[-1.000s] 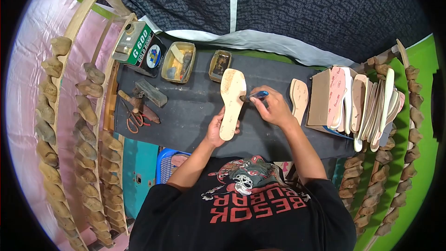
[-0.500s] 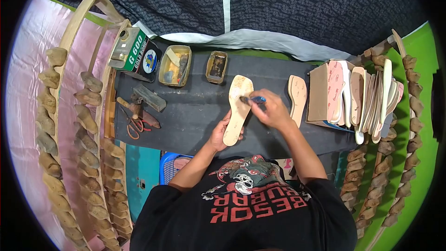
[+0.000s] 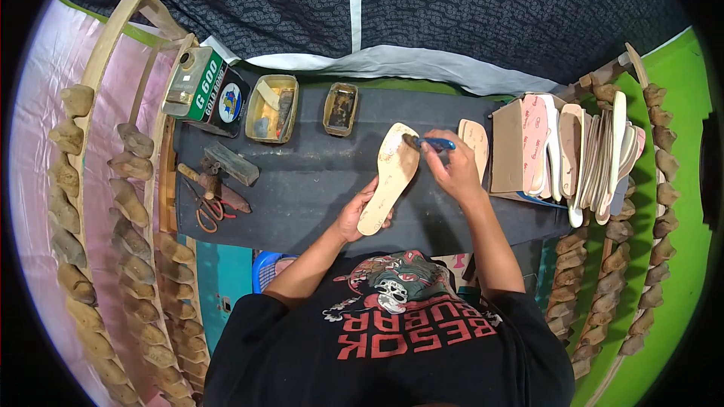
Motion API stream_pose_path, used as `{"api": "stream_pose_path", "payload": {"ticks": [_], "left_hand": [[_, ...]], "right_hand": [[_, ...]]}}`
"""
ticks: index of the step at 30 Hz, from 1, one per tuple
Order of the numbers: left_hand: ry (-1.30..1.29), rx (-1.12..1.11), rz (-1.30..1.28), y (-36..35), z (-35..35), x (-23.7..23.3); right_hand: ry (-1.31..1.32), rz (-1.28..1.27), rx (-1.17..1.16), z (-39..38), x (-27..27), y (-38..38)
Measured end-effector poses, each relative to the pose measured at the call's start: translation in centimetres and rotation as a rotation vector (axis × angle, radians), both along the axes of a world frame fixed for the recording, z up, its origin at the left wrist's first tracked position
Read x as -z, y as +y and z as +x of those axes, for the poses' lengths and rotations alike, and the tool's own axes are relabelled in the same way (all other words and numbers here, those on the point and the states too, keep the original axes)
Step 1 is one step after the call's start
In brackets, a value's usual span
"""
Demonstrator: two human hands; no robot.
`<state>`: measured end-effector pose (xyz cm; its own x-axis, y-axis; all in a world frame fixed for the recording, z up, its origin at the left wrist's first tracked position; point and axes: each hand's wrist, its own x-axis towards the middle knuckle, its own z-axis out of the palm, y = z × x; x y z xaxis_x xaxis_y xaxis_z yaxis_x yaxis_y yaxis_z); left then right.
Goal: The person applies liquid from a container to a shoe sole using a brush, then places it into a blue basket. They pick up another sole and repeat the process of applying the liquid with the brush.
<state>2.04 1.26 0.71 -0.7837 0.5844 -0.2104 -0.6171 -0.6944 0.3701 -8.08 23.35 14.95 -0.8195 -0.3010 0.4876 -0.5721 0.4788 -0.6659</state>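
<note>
My left hand (image 3: pixel 357 212) grips the narrow heel end of a cream-coloured shoe insole (image 3: pixel 389 181), holding it tilted above the dark work table. The wide front of the insole carries a wet-looking brownish patch. In my right hand (image 3: pixel 454 169) is a blue-handled brush (image 3: pixel 441 142), its dark bristles touching the insole near the right edge of the wide end. Just behind the right hand, another insole (image 3: pixel 473 136) lies on the table, partly hidden by that hand.
A cardboard box (image 3: pixel 507 152) packed with insoles (image 3: pixel 596 154) stands at right. Along the back sit a green-and-black G 600 can (image 3: pixel 197 94), a yellowish tray (image 3: pixel 260 130) and a smaller tray (image 3: pixel 340 108). Scissors (image 3: pixel 214 211), a hammer (image 3: pixel 210 181) and a grey block (image 3: pixel 232 163) lie left.
My right hand and the brush have moved up and to the right over the insole's wide end. The insole has tilted clockwise, and the view has shifted slightly.
</note>
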Motion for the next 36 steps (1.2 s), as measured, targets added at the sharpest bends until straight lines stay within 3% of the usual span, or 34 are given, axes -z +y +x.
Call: {"api": "stream_pose_path", "payload": {"ticks": [5, 13, 20, 24, 27, 30, 34, 36], "left_hand": [[0.012, 0.015, -0.068, 0.4, 0.0, -0.2], [0.035, 0.095, -0.124, 0.3, -0.5, -1.3], [0.023, 0.062, -0.025, 0.5, -0.5, -0.2], [0.011, 0.041, -0.030, 0.5, -0.8, -0.1], [0.031, 0.046, -0.058, 0.5, -1.1, -0.4], [0.039, 0.022, -0.077, 0.8, -1.1, -0.7], [0.049, 0.003, -0.088, 0.9, -1.1, -0.1], [0.063, -0.005, -0.087, 0.8, -1.0, 0.0]], "right_hand": [[-0.023, 0.009, -0.054, 1.3, 0.4, -0.1], [0.012, -0.033, 0.197, 0.4, 0.6, 2.2], [-0.091, 0.004, 0.137, 1.4, -0.1, 3.1], [-0.129, 0.049, -0.061, 2.2, -0.3, 2.8], [-0.017, 0.004, 0.007, 1.9, 0.0, 2.0], [-0.103, -0.063, 0.119, 1.9, 0.3, 0.9], [-0.058, 0.051, -0.028, 2.5, -0.1, -0.2], [-0.023, 0.005, 0.024, 2.1, 0.6, -0.3]]}}
